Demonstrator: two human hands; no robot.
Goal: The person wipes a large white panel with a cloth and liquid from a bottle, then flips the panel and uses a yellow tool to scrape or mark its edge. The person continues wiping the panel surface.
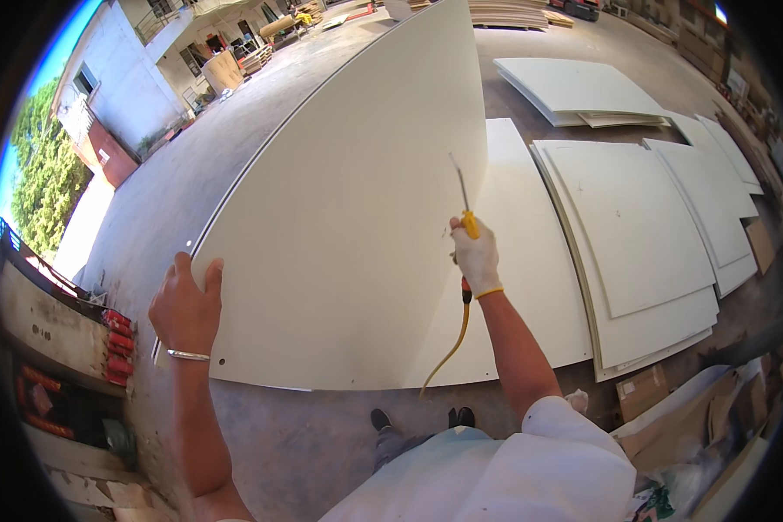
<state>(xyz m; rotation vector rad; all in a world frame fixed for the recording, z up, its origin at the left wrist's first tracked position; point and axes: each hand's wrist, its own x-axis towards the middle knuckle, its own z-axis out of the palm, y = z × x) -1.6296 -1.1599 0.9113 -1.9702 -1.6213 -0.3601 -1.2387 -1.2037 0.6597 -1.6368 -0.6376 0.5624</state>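
Observation:
A large white panel (348, 191) stands tilted up on its edge in front of me. My left hand (185, 304), bare with a silvery bangle at the wrist, grips its left edge, thumb on the near face and fingers at the rim. In a white glove with a yellow cuff, my right hand (478, 261) is closed around an air blow gun (471, 224). The gun has a yellow body and a thin metal nozzle that points up before the panel's face. A yellow air hose (463, 335) hangs from its lower end. Beneath lies another white panel (531, 261).
Stacks of white panels (635, 235) lie to the right, with a further stack (583, 87) behind them. A cardboard box (642, 393) and scrap sheets sit at the lower right. Red packages (118, 346) are piled by a low wall at left. Concrete floor (296, 444) lies around my feet.

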